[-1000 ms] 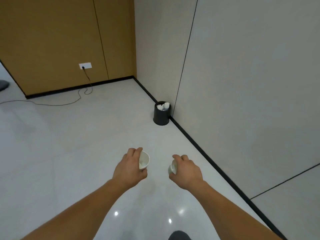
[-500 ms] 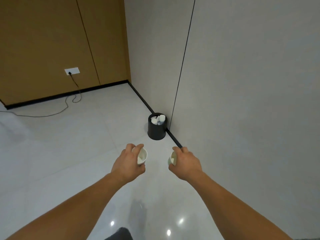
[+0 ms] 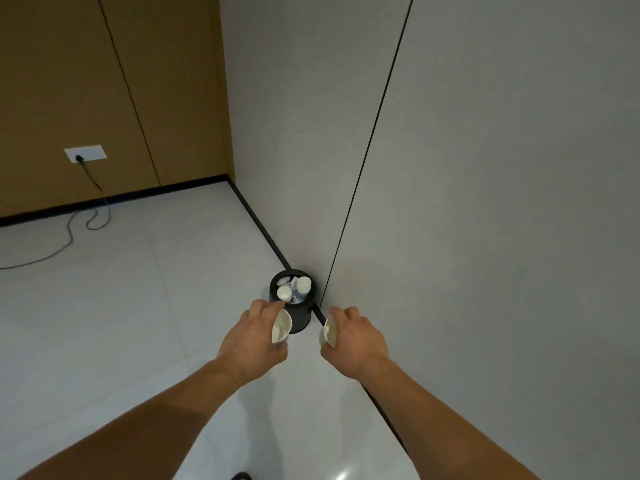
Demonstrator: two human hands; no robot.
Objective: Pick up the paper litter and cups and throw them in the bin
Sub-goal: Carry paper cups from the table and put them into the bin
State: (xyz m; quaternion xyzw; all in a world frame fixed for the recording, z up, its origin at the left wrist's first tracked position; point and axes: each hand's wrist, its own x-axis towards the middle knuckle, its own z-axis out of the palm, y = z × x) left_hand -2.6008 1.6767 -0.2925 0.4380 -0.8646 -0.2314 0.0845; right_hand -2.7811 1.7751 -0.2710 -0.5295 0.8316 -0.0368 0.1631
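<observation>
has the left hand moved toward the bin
Yes. The left hand, holding a cup, has come forward to the black bin; earlier, floor separated them.

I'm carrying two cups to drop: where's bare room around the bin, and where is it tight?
Bare floor lies left of the bin, toward the cable. Tight: the bin stands close to the wall, and cups crowd its mouth.

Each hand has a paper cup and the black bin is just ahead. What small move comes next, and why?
The left hand grips the left cup, the right hand grips the right cup, and both seem short of the black bin. So probably reach forward until they hang over its opening, ready to drop.
</observation>
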